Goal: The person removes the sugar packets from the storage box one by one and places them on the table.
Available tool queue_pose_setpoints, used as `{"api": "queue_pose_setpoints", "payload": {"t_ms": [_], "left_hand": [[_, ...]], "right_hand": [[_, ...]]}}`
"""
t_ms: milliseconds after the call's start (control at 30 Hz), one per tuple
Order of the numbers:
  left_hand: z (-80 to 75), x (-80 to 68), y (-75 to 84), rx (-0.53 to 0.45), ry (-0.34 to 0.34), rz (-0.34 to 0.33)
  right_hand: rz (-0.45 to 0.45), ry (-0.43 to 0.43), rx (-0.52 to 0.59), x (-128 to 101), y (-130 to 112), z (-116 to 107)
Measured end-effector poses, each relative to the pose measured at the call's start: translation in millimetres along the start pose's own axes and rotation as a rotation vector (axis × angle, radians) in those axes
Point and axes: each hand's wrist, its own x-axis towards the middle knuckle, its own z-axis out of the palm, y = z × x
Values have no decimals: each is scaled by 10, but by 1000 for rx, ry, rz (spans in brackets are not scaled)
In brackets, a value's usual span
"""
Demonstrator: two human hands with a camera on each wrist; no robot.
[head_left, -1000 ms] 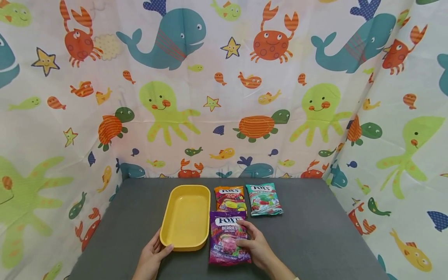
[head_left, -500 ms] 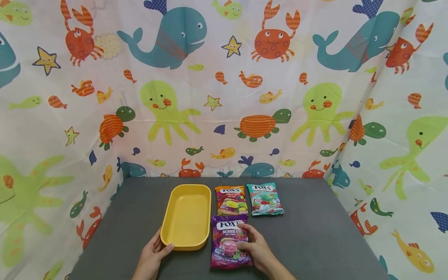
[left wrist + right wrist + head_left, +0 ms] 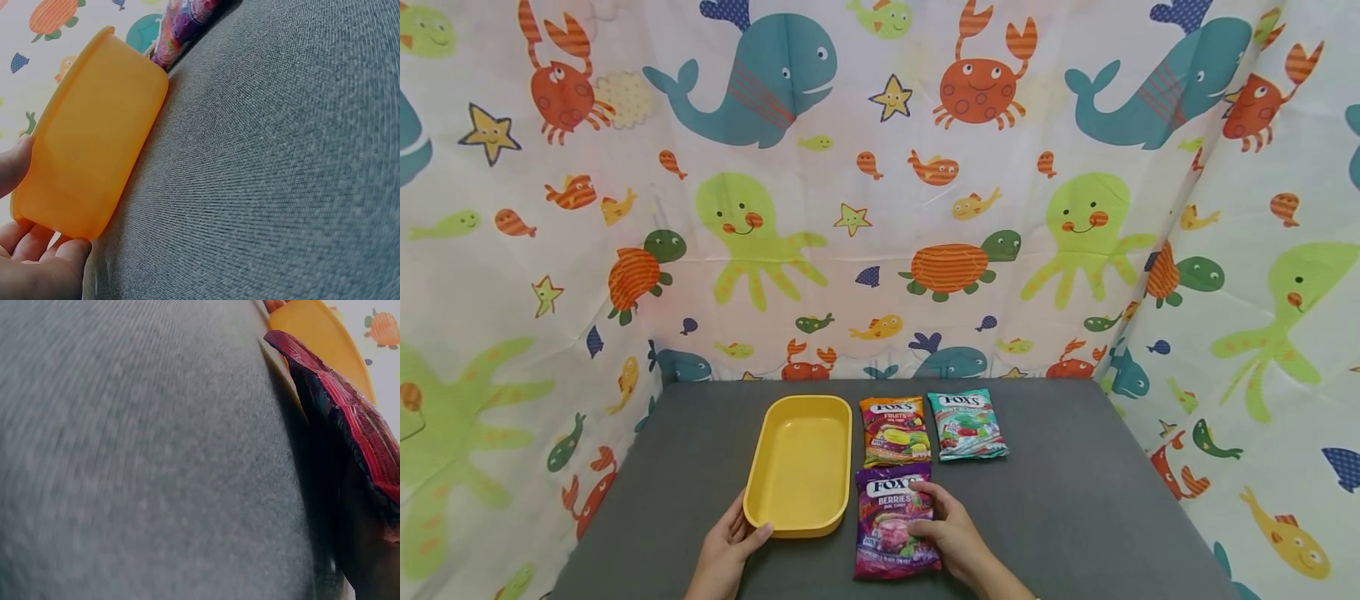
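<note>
A yellow tray [image 3: 801,467] lies on the grey table [image 3: 1075,500]. My left hand [image 3: 747,527] holds its near left corner, thumb over the rim; in the left wrist view the fingers [image 3: 37,259] wrap the tray's [image 3: 94,137] outer wall. Just right of the tray lies a purple Fox's berries candy bag [image 3: 891,521]. My right hand [image 3: 934,515] grips its right side, thumb on the front. Seen from the right wrist, the bag's edge [image 3: 350,419] stands a little off the cloth, with the tray [image 3: 319,337] behind it.
An orange Fox's fruits bag [image 3: 895,431] and a teal Fox's mint bag [image 3: 966,425] lie side by side behind the purple one. Sea-creature curtains [image 3: 880,208] close the back and both sides. Bare grey cloth lies to the right and left.
My right hand has drawn the purple bag slightly nearer to me, away from the orange bag. The left hand and tray stay put.
</note>
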Motion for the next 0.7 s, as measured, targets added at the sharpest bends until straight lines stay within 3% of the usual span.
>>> {"api": "queue_pose_setpoints", "payload": {"t_ms": [133, 367, 467, 700], "left_hand": [[-8, 3, -16, -1, -3, -2], [-22, 16, -28, 0, -2, -11], [-25, 17, -33, -3, 2, -13], [-31, 16, -14, -18, -2, 6]], "right_hand": [[-19, 18, -119, -30, -28, 22], [-104, 79, -601, -42, -86, 60], [-161, 107, -754, -41, -98, 70], [-184, 152, -903, -14, -96, 64]]}}
